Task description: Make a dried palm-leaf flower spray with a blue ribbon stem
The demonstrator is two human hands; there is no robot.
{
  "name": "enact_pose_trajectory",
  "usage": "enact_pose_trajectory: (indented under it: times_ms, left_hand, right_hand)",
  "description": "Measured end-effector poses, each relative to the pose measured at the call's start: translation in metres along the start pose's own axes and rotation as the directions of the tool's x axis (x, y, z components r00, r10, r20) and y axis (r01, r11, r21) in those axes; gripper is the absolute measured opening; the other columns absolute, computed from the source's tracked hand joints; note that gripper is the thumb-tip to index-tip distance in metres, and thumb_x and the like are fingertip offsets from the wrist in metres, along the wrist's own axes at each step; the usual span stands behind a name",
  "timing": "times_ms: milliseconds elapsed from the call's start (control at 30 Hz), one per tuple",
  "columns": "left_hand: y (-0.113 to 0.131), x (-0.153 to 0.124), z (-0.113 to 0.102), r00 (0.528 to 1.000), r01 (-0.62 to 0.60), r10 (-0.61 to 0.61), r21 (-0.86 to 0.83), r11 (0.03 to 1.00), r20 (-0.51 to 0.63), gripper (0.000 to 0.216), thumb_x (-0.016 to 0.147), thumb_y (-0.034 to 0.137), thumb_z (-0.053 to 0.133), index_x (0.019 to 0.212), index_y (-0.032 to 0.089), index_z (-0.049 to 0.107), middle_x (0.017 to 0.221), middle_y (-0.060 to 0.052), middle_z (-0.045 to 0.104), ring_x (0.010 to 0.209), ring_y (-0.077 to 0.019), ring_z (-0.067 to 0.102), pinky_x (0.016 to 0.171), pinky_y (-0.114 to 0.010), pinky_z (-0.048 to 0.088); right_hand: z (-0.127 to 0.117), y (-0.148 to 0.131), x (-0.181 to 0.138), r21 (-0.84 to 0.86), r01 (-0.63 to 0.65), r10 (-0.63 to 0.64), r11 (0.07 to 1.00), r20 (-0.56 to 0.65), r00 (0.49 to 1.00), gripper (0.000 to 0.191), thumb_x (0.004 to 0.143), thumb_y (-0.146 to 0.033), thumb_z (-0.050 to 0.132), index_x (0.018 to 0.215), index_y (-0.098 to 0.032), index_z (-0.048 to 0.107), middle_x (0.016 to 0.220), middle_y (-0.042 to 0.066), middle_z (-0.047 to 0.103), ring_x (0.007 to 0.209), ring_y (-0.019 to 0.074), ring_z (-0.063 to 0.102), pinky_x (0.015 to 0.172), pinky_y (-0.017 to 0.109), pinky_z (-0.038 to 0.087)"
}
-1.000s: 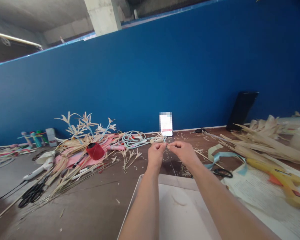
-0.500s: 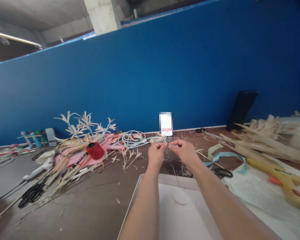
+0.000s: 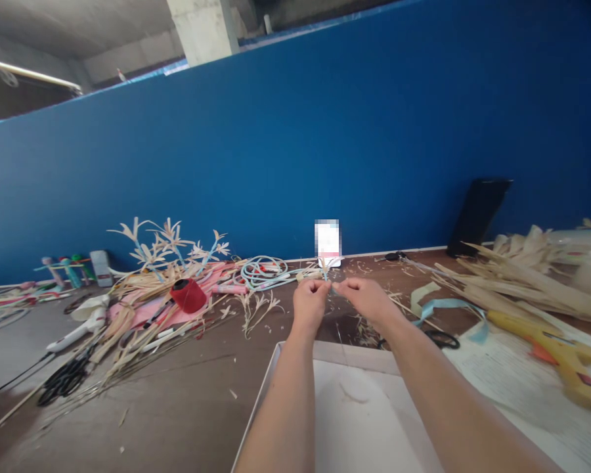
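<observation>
My left hand and my right hand are held close together over the brown table, fingers curled and pinched. Between the fingertips is a small pale straw piece with a bit of light blue on it, too small to make out clearly. Both hands hover just beyond the far edge of a shallow white tray. Straw scraps lie on the table under the hands.
To the left lie a red thread spool, straw flowers, black scissors and a coiled pale cable. To the right are a yellow glue gun, dried husks, a blue ribbon, more scissors. A blue wall stands behind.
The right hand has shifted slightly left and down, closer to the left hand. The view has barely moved.
</observation>
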State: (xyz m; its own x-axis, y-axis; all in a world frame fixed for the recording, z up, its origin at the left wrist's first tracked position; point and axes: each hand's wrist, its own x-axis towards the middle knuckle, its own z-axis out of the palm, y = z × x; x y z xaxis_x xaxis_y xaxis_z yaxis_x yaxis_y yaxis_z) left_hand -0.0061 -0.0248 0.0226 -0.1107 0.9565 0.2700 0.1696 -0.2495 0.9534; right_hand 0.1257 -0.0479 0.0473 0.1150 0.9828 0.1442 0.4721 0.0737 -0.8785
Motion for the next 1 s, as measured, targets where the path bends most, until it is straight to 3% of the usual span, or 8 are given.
enact_pose_trajectory:
  times_ms: [333, 533, 700, 867, 1000]
  left_hand:
    - [-0.0022, 0.0005, 0.0000, 1.000, 0.013, -0.013, -0.010, 1.000, 0.007, 0.021, 0.067, 0.037, 0.061, 0.067, 0.016, 0.066, 0.071, -0.002, 0.062, 0.072, -0.0157, 0.054, 0.071, -0.027, 0.038]
    - [-0.0016, 0.0004, 0.0010, 1.000, -0.015, 0.015, 0.048, 0.999, 0.012, 0.019, 0.068, 0.034, 0.059, 0.067, 0.015, 0.065, 0.072, -0.002, 0.061, 0.070, -0.0149, 0.053, 0.071, -0.027, 0.038]
    - [-0.0017, 0.0004, 0.0031, 0.997, -0.074, 0.074, 0.101, 0.992, 0.001, 0.017, 0.069, 0.031, 0.058, 0.064, 0.016, 0.064, 0.072, -0.002, 0.058, 0.071, -0.0148, 0.053, 0.071, -0.027, 0.038]
    - [0.0035, -0.0014, 0.0044, 0.992, -0.114, 0.122, 0.153, 0.982, -0.043, 0.014, 0.069, 0.028, 0.060, 0.061, 0.016, 0.063, 0.071, -0.002, 0.055, 0.071, -0.0145, 0.051, 0.071, -0.027, 0.038]
    - [0.0041, -0.0016, 0.0044, 0.991, -0.121, 0.129, 0.140, 0.983, -0.046, 0.015, 0.068, 0.028, 0.060, 0.060, 0.016, 0.063, 0.070, -0.002, 0.055, 0.072, -0.0149, 0.051, 0.072, -0.028, 0.038]
  right_hand:
    - [-0.0004, -0.0004, 0.0012, -0.144, 0.150, -0.159, 0.978, -0.057, 0.986, 0.021, 0.068, -0.036, 0.057, 0.072, -0.022, 0.072, 0.081, 0.003, 0.067, 0.076, 0.0182, 0.058, 0.068, 0.027, 0.039]
    - [0.0018, -0.0054, -0.0009, -0.154, 0.027, -0.037, 0.988, -0.059, 0.998, 0.028, 0.068, -0.040, 0.054, 0.078, -0.019, 0.070, 0.061, 0.001, 0.063, 0.054, 0.0139, 0.052, 0.050, 0.024, 0.034]
    - [0.0022, -0.0059, 0.0001, -0.165, 0.035, -0.039, 0.986, -0.022, 0.999, 0.027, 0.067, -0.039, 0.053, 0.071, -0.019, 0.070, 0.060, 0.001, 0.063, 0.055, 0.0133, 0.051, 0.050, 0.023, 0.033]
    - [0.0025, -0.0058, -0.0003, -0.191, 0.029, -0.032, 0.981, -0.010, 0.999, 0.029, 0.067, -0.040, 0.051, 0.056, -0.017, 0.065, 0.049, -0.001, 0.053, 0.049, 0.0112, 0.043, 0.045, 0.023, 0.028]
    - [0.0018, -0.0082, -0.0021, -0.111, 0.028, -0.029, 0.993, -0.003, 1.000, 0.027, 0.066, -0.038, 0.052, 0.062, -0.016, 0.066, 0.050, -0.002, 0.051, 0.049, 0.0105, 0.042, 0.045, 0.023, 0.027]
